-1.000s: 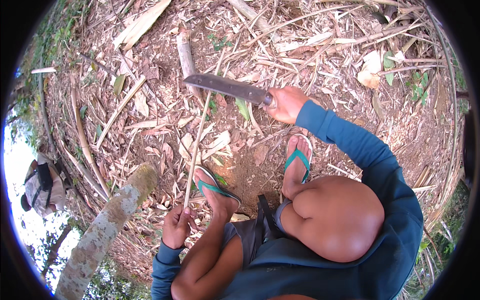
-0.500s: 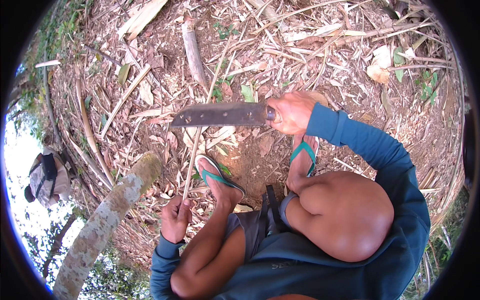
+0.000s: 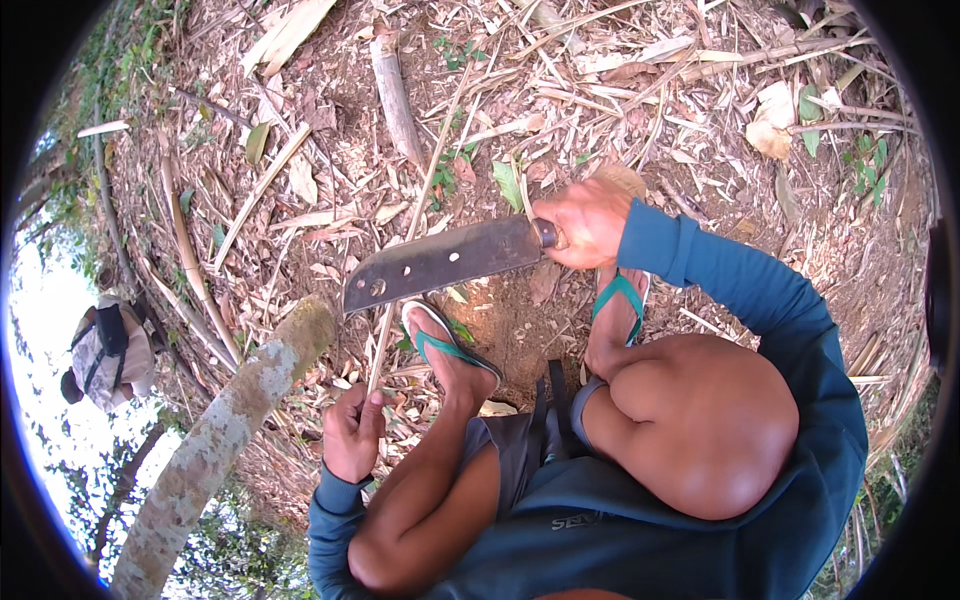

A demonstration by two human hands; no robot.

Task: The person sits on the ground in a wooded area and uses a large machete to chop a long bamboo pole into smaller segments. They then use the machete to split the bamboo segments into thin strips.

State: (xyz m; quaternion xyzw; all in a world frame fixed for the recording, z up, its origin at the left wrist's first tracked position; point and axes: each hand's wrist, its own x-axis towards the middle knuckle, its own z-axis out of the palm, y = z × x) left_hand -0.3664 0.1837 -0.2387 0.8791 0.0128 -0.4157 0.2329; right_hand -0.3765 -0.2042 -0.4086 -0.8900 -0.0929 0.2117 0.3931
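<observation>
My right hand (image 3: 583, 222) is closed around the handle of a machete (image 3: 447, 258), whose broad dark blade has several holes and reaches left with its tip slanting down toward me. A long thin pale stick (image 3: 432, 172) runs from my left hand (image 3: 354, 430) away over the ground. My left fingers are closed on its near end, with the thumb pointing up along it. The blade crosses over the stick a little beyond my left foot; whether they touch, I cannot tell.
A lichen-spotted trunk (image 3: 222, 430) slants up at the left, close to my left hand. My feet in green-strapped flip-flops (image 3: 450, 348) stand under the blade. Wood shavings, leaves and a short cut log (image 3: 396, 98) litter the ground. Another person (image 3: 112, 352) is at far left.
The machete's tip has swung down toward me, so the blade is now tilted rather than level, and more of its flat side shows. My left hand still has the stick.
</observation>
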